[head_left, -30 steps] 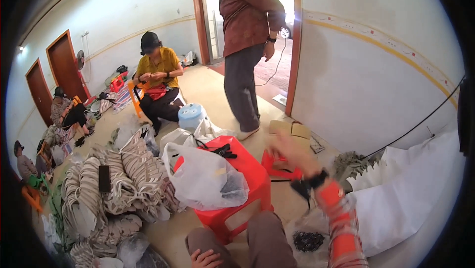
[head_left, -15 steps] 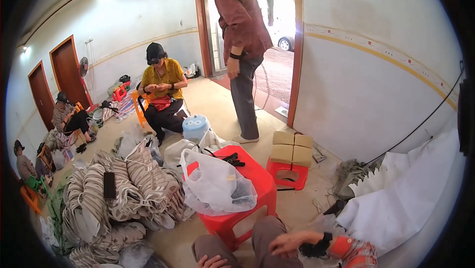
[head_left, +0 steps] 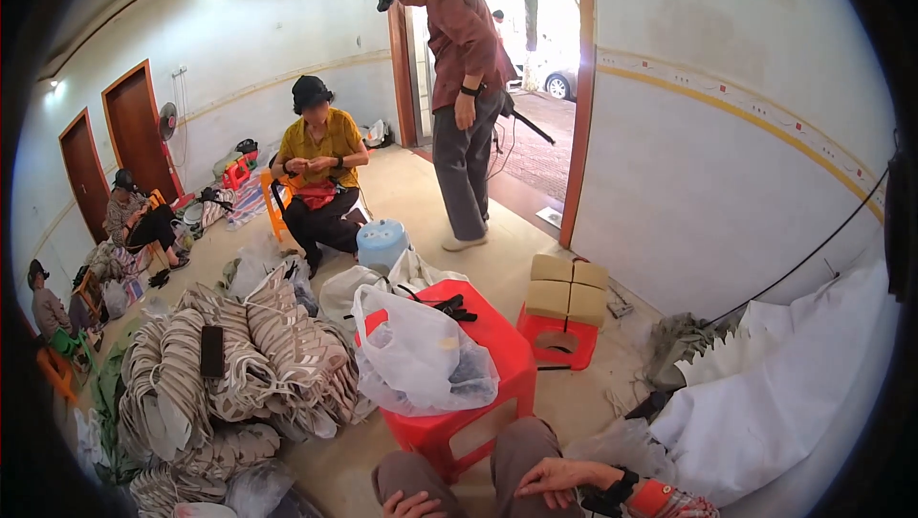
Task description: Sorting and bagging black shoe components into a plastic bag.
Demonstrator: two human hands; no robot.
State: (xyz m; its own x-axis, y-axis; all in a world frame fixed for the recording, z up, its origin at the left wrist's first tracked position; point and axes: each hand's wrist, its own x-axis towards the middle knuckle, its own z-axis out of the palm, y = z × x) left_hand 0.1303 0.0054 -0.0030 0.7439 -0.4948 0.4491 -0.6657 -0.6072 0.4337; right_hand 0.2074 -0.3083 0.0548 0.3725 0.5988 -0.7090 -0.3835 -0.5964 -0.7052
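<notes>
My left hand [head_left: 413,506] rests on my left thigh at the lower edge, fingers stretched and apart, holding nothing; part of it is cut off. My right hand [head_left: 555,478] lies over my right thigh, its fingers loosely extended with nothing in them, and a black band [head_left: 620,487] circles that wrist. Just beyond my knees stands a red plastic stool [head_left: 507,351]. On it sit a translucent white plastic bag [head_left: 411,355] and a bundle of black straps [head_left: 449,308]. What the bag contains is hard to make out.
Left of the stool are piled stacks of pale shoe-upper-like pieces [head_left: 296,346], topped by a black phone [head_left: 211,352]. Tan pads lie strapped on a low red stool [head_left: 566,293]. A white sheet [head_left: 755,403] lies at right. A seated person [head_left: 320,164] handles something small; another stands by the doorway [head_left: 464,88].
The standing person has straightened up and shifted slightly left by the doorway. My right hand has settled lower and its fingers have extended over my thigh. My left hand has barely moved.
</notes>
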